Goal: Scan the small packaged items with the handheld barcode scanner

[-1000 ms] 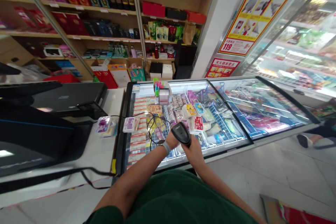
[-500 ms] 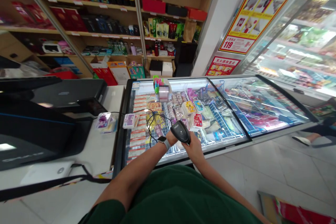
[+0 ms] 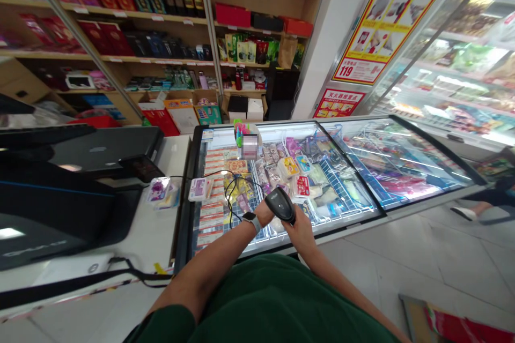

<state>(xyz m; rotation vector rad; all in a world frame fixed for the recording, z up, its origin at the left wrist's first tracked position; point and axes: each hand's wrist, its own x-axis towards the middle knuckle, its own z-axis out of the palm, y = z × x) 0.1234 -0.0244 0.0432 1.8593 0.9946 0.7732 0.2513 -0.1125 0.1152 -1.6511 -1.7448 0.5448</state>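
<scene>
My right hand (image 3: 301,228) is closed around the handle of a black barcode scanner (image 3: 280,205) above the freezer's glass lid. My left hand (image 3: 264,215), with a watch (image 3: 252,220) on its wrist, reaches in beside and behind the scanner, which hides its fingers. A thin black cable (image 3: 228,193) loops across the glass to the left of the scanner. Beyond the hands, tubs with a red label (image 3: 301,186), a yellow label (image 3: 288,166) and a blue label (image 3: 303,163) are grouped together. Farther left, a purple-labelled tub (image 3: 198,189) sits at the freezer's edge.
The chest freezer (image 3: 384,213) holds packaged goods. On the counter (image 3: 176,153) at left stand a checkout machine (image 3: 60,198) and stacked tubs (image 3: 161,191). Shelves of boxes and bottles line the back. A person's foot (image 3: 464,213) shows at right.
The view has shifted a little. Both hands and the scanner sit slightly farther right, with the grip looking the same. The tubs have stayed in place.
</scene>
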